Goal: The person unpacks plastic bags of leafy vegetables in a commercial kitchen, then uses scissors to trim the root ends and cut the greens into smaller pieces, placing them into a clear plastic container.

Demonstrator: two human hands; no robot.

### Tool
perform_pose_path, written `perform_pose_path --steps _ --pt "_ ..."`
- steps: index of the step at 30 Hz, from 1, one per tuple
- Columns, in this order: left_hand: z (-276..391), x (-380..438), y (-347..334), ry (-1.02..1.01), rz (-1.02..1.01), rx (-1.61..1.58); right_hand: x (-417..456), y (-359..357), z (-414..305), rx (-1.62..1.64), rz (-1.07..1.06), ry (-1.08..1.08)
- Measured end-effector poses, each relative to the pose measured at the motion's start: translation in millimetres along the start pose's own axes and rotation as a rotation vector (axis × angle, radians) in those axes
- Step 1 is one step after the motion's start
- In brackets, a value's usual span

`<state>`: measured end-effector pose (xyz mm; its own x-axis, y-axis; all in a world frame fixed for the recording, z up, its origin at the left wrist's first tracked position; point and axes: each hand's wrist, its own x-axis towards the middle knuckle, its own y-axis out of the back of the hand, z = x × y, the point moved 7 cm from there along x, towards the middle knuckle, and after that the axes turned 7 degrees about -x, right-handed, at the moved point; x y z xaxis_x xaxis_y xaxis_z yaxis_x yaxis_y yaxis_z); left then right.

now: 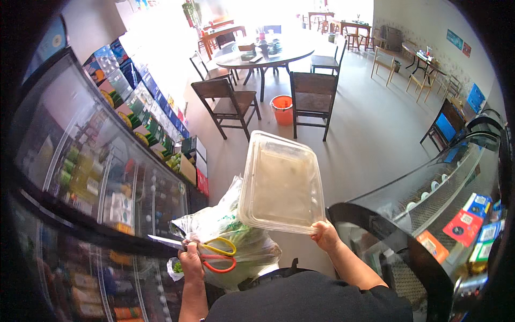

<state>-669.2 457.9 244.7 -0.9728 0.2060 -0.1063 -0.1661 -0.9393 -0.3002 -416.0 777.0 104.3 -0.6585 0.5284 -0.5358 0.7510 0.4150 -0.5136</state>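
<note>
My left hand (191, 259) grips a pair of scissors (219, 255) with one yellow and one red handle loop, the blades pointing left. The same hand has hold of the gathered top of a large translucent plastic bag (241, 249), which bulges with something pale green that I cannot make out. A small clear bag (176, 269) with bright green contents hangs just under that hand. In my right hand (325, 236) is the near right corner of a clear, rectangular plastic container (283, 185), tilted up in front of me. It looks like several nested together.
A glass-door drinks fridge (100, 169) runs along the left, with stacked cartons (136, 96) beyond it. On the right curves a glass display counter (418, 193) bearing printed cards. Ahead are wooden chairs (233, 102), an orange bucket (281, 109) and a round table (265, 56).
</note>
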Motion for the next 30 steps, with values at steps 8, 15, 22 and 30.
perform_pose_path --steps 8,15,22,30 --pt "-24.7 182.0 -136.6 0.053 -0.24 -0.083 115.3 -59.0 -103.3 0.057 0.107 0.155" --pt "-15.4 315.9 -259.1 0.076 -0.286 0.076 180.6 -47.4 -219.8 0.115 0.355 0.382" --pt "32.3 424.1 -400.8 0.018 -0.434 0.001 305.6 -42.2 -333.1 0.332 0.574 0.619" --pt "86.4 556.0 -515.3 -0.074 -0.282 -0.145 436.0 -81.2 -465.7 0.421 0.555 0.639"
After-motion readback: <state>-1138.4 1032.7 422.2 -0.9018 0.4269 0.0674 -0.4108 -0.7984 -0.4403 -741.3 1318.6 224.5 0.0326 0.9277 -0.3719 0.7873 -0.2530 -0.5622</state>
